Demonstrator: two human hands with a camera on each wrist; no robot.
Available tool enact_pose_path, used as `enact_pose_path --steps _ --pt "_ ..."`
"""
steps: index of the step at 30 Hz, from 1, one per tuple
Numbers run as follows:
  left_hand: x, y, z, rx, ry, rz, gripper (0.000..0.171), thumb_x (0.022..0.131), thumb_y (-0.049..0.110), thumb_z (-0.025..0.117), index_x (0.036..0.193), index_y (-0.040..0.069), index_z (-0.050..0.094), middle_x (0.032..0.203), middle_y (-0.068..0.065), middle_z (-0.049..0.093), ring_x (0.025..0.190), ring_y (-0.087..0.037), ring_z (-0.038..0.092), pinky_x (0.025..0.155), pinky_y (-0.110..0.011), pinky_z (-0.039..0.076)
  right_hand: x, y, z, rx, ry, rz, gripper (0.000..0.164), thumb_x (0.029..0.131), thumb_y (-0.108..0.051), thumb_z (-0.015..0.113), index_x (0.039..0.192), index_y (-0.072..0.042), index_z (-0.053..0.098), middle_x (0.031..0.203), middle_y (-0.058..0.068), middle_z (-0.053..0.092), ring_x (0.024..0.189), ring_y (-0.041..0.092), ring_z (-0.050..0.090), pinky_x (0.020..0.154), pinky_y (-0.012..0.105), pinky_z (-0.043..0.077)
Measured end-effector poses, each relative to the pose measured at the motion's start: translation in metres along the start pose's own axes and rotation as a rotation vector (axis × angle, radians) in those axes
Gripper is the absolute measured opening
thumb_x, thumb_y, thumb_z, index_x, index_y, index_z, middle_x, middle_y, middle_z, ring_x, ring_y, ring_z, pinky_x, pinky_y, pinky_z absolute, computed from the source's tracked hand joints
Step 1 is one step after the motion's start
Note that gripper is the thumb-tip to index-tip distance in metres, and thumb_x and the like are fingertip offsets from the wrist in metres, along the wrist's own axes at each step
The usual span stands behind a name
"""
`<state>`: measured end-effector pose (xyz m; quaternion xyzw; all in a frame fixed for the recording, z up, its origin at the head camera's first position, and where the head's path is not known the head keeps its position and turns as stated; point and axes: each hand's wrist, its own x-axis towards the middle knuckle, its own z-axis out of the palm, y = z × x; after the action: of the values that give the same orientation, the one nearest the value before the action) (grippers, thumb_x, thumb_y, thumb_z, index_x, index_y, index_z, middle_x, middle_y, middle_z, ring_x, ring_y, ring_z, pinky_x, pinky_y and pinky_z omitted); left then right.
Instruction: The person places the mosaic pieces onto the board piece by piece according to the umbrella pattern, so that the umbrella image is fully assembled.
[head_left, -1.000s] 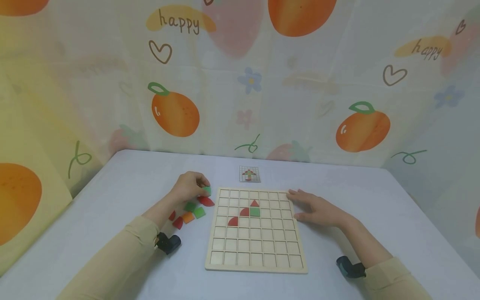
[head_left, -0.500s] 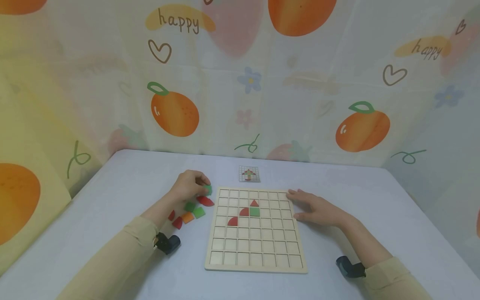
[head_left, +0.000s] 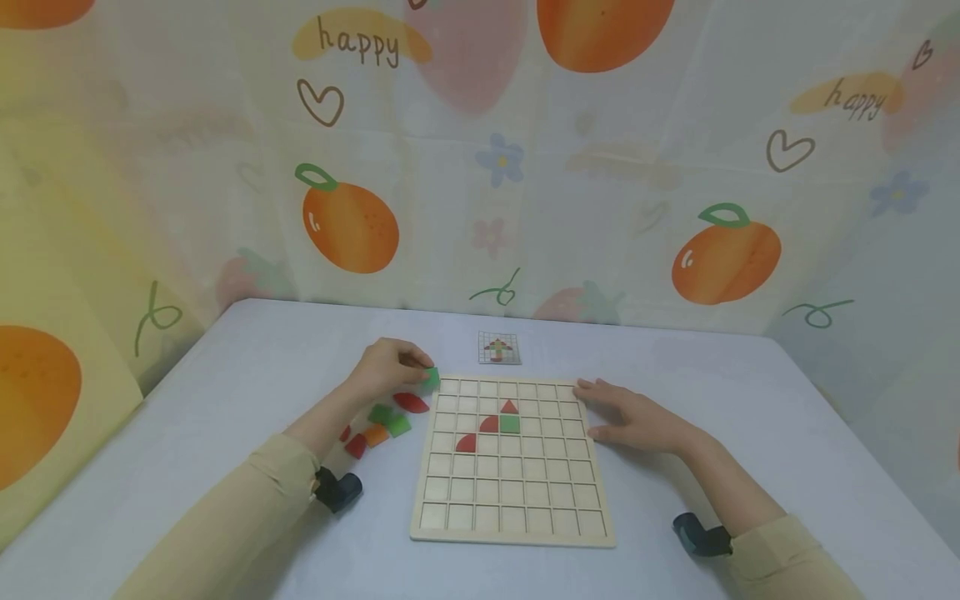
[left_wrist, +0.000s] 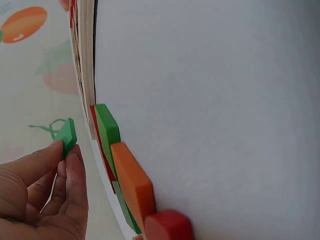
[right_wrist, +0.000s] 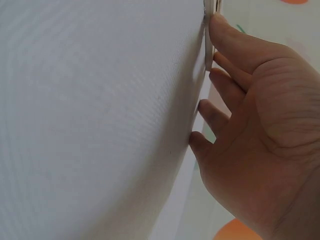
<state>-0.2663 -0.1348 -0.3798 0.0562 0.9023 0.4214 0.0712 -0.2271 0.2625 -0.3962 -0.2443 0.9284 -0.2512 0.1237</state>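
My left hand pinches a green square tile between thumb and fingers, lifted off the table by the far left corner of a wooden grid board. On the board lie a red triangle, a green square below it, and two red quarter-round pieces. My right hand rests at the board's right edge, with thumb and fingertips touching it and fingers fairly straight. In the right wrist view the thumb lies against the board's edge.
Left of the board lie loose pieces: a red leaf-shaped pair, green squares, an orange piece and red ones. Beyond the board lies a small pattern card. A printed cloth hangs behind the table.
My left hand has carried the green tile up and a little to the right, away from the loose pieces towards the board's corner. The right hand has stayed still.
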Motion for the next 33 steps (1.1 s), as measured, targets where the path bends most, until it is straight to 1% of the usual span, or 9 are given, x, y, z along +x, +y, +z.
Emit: enact_pose_path --steps 8,14,18,22,25,28,33 --pt "0.000 0.008 0.010 -0.027 -0.053 0.027 0.016 0.086 0.015 0.072 0.101 0.008 0.074 0.097 -0.007 0.071 0.086 -0.017 0.065 0.072 -0.025 0.053 0.001 0.001 0.001 -0.006 -0.002 0.005 0.071 0.089 -0.039 0.069 0.150 -0.014 0.042 0.161 0.010 0.034 0.152 0.042 0.021 0.120 0.062 0.020" --pt "-0.004 0.016 0.017 -0.028 -0.072 0.056 0.014 0.086 0.016 0.073 0.098 0.010 0.075 0.094 -0.005 0.071 0.086 -0.017 0.062 0.073 -0.025 0.052 0.001 0.000 0.000 -0.002 -0.003 0.006 0.070 0.089 -0.037 0.069 0.150 -0.013 0.042 0.161 0.010 0.034 0.152 0.042 0.021 0.120 0.062 0.020" --pt "-0.008 0.021 0.020 -0.044 -0.093 0.045 0.014 0.086 0.017 0.073 0.098 0.012 0.074 0.095 -0.005 0.071 0.085 -0.017 0.063 0.073 -0.026 0.052 0.000 0.000 0.000 -0.003 -0.003 0.007 0.070 0.089 -0.036 0.070 0.150 -0.013 0.043 0.161 0.010 0.034 0.152 0.042 0.021 0.120 0.062 0.020" --pt "-0.008 0.024 0.026 -0.045 -0.109 0.042 0.013 0.085 0.017 0.074 0.098 0.014 0.075 0.094 -0.003 0.070 0.086 -0.017 0.061 0.069 -0.026 0.051 0.000 -0.001 0.000 -0.006 -0.002 0.012 0.070 0.089 -0.037 0.070 0.150 -0.013 0.043 0.161 0.010 0.034 0.152 0.042 0.021 0.120 0.062 0.020" --pt "-0.008 0.026 0.031 -0.031 -0.118 0.059 0.012 0.085 0.017 0.074 0.097 0.015 0.075 0.093 -0.001 0.071 0.087 -0.016 0.059 0.065 -0.026 0.048 0.000 -0.001 0.000 -0.006 -0.002 0.016 0.070 0.089 -0.038 0.070 0.150 -0.014 0.043 0.161 0.010 0.034 0.152 0.042 0.021 0.120 0.062 0.020" --pt "-0.009 0.029 0.035 -0.034 -0.131 0.076 0.011 0.084 0.015 0.075 0.094 0.014 0.075 0.091 -0.001 0.071 0.086 -0.016 0.058 0.068 -0.025 0.046 0.000 0.000 0.000 -0.005 -0.003 0.014 0.071 0.089 -0.038 0.069 0.150 -0.014 0.042 0.161 0.010 0.034 0.152 0.042 0.021 0.120 0.062 0.020" --pt "-0.012 0.034 0.042 -0.057 -0.156 0.097 0.009 0.082 0.013 0.076 0.091 0.013 0.074 0.088 -0.001 0.069 0.084 -0.015 0.058 0.075 -0.025 0.046 0.000 0.000 0.000 -0.004 -0.003 0.011 0.070 0.090 -0.038 0.069 0.150 -0.014 0.042 0.161 0.010 0.034 0.152 0.042 0.021 0.120 0.062 0.020"
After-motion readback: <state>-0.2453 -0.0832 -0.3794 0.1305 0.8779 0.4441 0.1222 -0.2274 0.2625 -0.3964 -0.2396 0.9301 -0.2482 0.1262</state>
